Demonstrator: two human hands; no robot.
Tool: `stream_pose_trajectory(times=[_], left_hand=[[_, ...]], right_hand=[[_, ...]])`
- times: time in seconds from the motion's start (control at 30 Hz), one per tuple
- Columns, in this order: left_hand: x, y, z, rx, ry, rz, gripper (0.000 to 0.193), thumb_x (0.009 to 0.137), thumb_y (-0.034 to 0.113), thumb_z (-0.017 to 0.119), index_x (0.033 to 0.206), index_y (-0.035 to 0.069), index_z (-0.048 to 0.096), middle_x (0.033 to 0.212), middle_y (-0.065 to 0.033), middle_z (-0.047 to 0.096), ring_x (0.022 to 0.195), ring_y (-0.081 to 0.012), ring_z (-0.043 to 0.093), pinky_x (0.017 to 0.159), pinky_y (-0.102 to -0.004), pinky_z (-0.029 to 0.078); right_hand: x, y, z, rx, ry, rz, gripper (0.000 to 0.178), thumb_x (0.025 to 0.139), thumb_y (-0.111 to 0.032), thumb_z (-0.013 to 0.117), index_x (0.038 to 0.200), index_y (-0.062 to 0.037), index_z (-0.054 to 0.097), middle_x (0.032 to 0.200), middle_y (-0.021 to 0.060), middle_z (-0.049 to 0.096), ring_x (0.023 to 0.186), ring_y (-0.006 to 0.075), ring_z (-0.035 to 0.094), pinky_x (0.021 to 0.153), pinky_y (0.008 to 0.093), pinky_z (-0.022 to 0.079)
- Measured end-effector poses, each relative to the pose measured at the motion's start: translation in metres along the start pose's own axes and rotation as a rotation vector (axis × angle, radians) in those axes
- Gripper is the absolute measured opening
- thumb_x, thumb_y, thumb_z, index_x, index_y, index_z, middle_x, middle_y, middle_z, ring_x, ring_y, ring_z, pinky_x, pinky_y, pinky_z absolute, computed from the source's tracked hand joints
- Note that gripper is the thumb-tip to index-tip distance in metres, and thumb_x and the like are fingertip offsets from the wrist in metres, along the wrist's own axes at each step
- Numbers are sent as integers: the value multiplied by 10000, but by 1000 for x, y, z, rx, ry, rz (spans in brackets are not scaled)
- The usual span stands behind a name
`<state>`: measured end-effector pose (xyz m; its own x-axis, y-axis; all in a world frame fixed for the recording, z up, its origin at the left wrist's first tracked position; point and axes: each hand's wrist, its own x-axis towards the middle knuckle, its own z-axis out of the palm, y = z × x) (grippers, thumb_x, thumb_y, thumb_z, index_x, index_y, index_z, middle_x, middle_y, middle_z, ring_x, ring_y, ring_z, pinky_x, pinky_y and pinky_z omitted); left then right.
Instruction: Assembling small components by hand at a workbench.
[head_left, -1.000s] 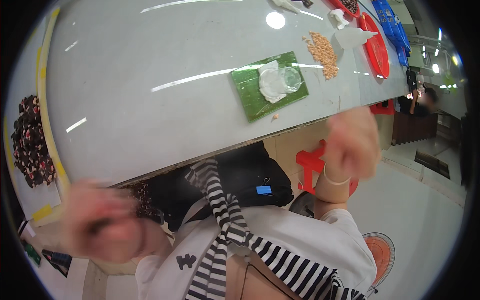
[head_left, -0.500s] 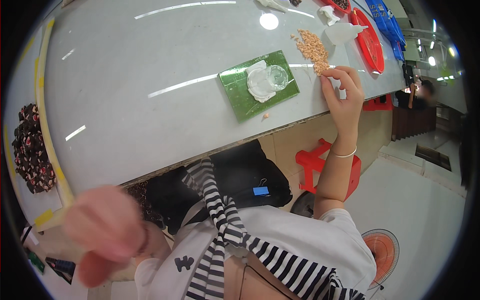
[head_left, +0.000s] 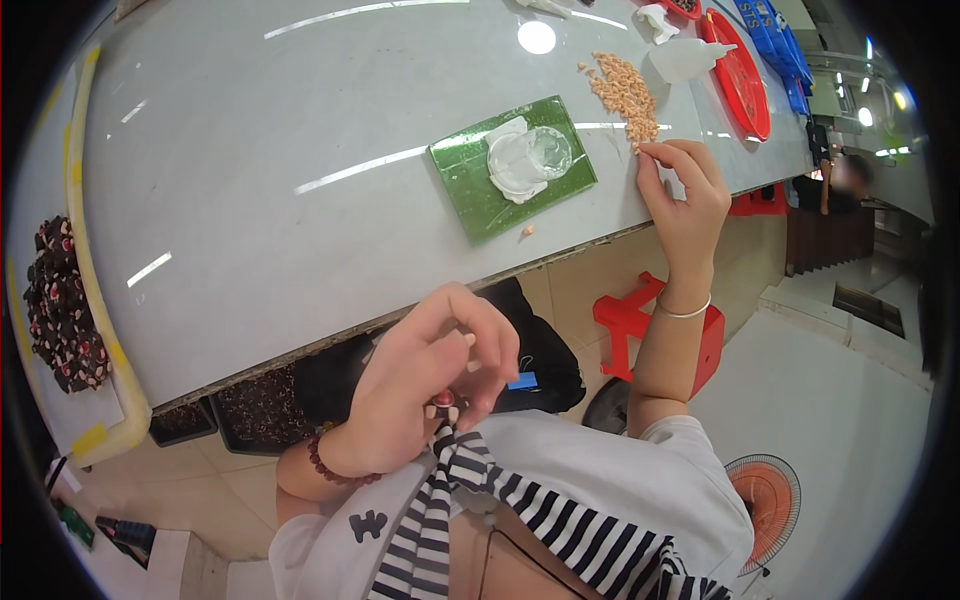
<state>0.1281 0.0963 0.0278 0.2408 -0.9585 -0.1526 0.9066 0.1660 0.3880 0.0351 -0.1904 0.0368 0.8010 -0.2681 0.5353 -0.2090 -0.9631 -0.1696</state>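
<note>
My left hand is raised in front of my chest, fingers curled around a small dark piece with red and pale parts; most of it is hidden. At the table's right, my right hand pinches a tiny pale orange piece at the near end of a pile of pale orange pieces. Left of that hand lies a green board, bearing a white base with a clear, round, cup-like container. One loose orange piece rests by the board's near edge.
A white squeeze bottle lies beside a red tray at the far right. Many dark pieces with red and pale parts are heaped at far left, behind a yellowish raised edge. A red stool stands below the table.
My left hand has swung from the lower left to the front of my chest, and the dark piece now shows in it. My right hand has stayed by the pile, pinching.
</note>
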Motion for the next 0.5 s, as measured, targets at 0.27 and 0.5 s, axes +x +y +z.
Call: stream_pose_trajectory(times=[0.27,0.5], left_hand=[[16,2,12,792,141,398,168,844,64,603,995,6,559,840,-51,551,663,-116,496,580,-221,408],[24,2,8,1205,152,699,177,747,-21,663,911,11,605,768,-88,546,638,-191,524,542,-273,431]], right_hand=[[-5,-92,-30,280,92,-294,216,610,25,720,816,-17,673,793,47,598,634,185,551,545,272,430],[-6,-113,-14,588,10,-329,266,603,-13,738,864,-28,692,829,39,597,672,177,555,544,267,424]])
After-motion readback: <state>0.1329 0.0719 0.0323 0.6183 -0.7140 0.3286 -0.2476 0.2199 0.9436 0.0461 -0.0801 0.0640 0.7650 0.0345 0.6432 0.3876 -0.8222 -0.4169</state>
